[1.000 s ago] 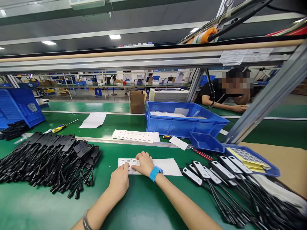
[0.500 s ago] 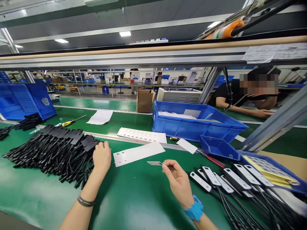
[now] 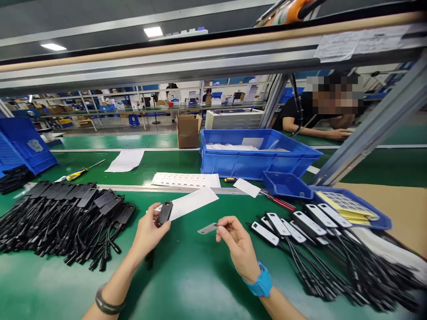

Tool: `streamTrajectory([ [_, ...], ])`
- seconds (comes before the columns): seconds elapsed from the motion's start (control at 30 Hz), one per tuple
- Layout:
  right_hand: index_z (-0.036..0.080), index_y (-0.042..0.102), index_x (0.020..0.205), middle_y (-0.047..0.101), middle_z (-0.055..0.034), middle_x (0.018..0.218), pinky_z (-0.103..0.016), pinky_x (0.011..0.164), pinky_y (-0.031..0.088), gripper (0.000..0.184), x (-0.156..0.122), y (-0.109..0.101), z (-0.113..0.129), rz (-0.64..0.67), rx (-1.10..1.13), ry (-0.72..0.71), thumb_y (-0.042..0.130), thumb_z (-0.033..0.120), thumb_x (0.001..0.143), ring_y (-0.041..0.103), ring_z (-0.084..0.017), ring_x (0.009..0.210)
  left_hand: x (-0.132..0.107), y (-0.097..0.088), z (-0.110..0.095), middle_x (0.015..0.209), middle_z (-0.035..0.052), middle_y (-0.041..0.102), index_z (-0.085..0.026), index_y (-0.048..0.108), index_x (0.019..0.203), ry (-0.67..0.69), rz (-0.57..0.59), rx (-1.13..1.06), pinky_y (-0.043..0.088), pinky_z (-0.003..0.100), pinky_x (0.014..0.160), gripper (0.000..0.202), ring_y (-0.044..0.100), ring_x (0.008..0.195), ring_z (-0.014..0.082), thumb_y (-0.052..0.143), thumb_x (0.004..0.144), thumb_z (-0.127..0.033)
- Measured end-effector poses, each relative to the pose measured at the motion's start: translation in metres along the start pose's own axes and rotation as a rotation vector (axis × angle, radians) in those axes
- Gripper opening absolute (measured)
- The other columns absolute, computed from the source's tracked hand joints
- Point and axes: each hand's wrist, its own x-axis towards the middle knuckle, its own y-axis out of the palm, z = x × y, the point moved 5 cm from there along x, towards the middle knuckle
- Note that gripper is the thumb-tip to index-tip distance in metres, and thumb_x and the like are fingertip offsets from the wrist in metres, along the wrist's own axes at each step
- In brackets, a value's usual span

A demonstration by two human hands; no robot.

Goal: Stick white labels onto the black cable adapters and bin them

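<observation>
My left hand (image 3: 148, 231) is closed round a black flat cable unit (image 3: 164, 212), lifted off the green table with its cord hanging below the palm. My right hand (image 3: 237, 246) pinches a small grey label sticker (image 3: 207, 229) by one end, held just right of the black unit. A white label sheet (image 3: 191, 202) lies on the table behind both hands. A pile of unlabelled black cable units (image 3: 63, 218) lies to the left. Black cable units with white labels (image 3: 300, 231) lie in a row to the right.
A large blue bin (image 3: 256, 160), a small blue tray (image 3: 287, 184) and a blue tray of label sheets (image 3: 350, 206) stand at the right rear. Another label sheet (image 3: 185, 180), screwdrivers (image 3: 78, 172) and paper lie beyond. A person leans on the far bench (image 3: 333, 133).
My left hand has picked a black cable unit out of the left pile and brought it to the middle. My right hand still holds the sticker, now closer to the unit.
</observation>
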Motion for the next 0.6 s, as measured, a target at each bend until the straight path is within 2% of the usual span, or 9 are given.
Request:
streamTrajectory([
  [0.13,0.021,0.05,0.091,0.047,0.0016,0.08,-0.026,0.058,0.04,0.021,0.001,0.001,0.001,0.009,0.049,0.032,0.055,0.042,0.091,0.05,-0.01,0.059,-0.025,0.049,-0.015,0.087,0.0038,0.059,-0.015,0.05,0.118,-0.044,0.267,-0.289,0.051,0.026,0.056,0.046,0.058,0.07,0.0159,0.06,0.081,-0.04],
  [0.23,0.021,0.05,0.089,0.045,0.0026,0.078,-0.025,0.054,0.039,0.021,0.001,0.004,0.004,0.02,0.065,0.054,0.056,0.041,0.091,0.047,-0.009,0.055,-0.044,0.072,-0.022,0.089,0.0037,0.058,-0.015,0.049,0.114,-0.204,0.439,-0.648,0.05,0.024,0.058,0.049,0.056,0.07,0.0132,0.071,0.075,-0.037],
  [0.3,0.021,0.049,0.086,0.045,0.0031,0.076,-0.024,0.052,0.038,0.02,0.001,0.005,0.006,0.03,0.067,0.071,0.057,0.039,0.09,0.045,-0.009,0.055,-0.053,0.079,-0.028,0.093,0.0061,0.061,-0.015,0.047,0.114,-0.311,0.544,-0.839,0.051,0.026,0.066,0.049,0.057,0.072,0.0126,0.072,0.077,-0.035],
  [0.37,0.021,0.049,0.084,0.044,0.0033,0.075,-0.023,0.052,0.038,0.02,0.001,0.005,0.009,0.04,0.067,0.08,0.057,0.038,0.09,0.044,-0.008,0.055,-0.059,0.08,-0.033,0.1,0.0101,0.064,-0.016,0.045,0.117,-0.34,0.611,-0.903,0.051,0.03,0.074,0.045,0.06,0.075,0.0139,0.068,0.082,-0.033],
  [0.5,0.02,0.05,0.082,0.045,0.0029,0.078,-0.023,0.053,0.039,0.02,0.002,0.0,0.014,0.026,0.105,0.074,0.057,0.037,0.091,0.046,-0.008,0.055,-0.062,0.081,-0.038,0.111,0.0149,0.064,-0.018,0.041,0.123,-0.344,0.668,-0.958,0.049,0.037,0.085,0.047,0.064,0.087,0.0187,0.065,0.083,-0.023],
  [0.6,0.02,0.05,0.082,0.047,0.0033,0.077,-0.023,0.052,0.04,0.019,0.003,-0.004,0.014,0.018,0.131,0.102,0.059,0.035,0.09,0.047,-0.008,0.054,-0.063,0.083,-0.039,0.11,0.0145,0.065,-0.019,0.037,0.128,-0.354,0.696,-0.986,0.048,0.039,0.087,0.053,0.065,0.091,0.0213,0.064,0.081,-0.017],
])
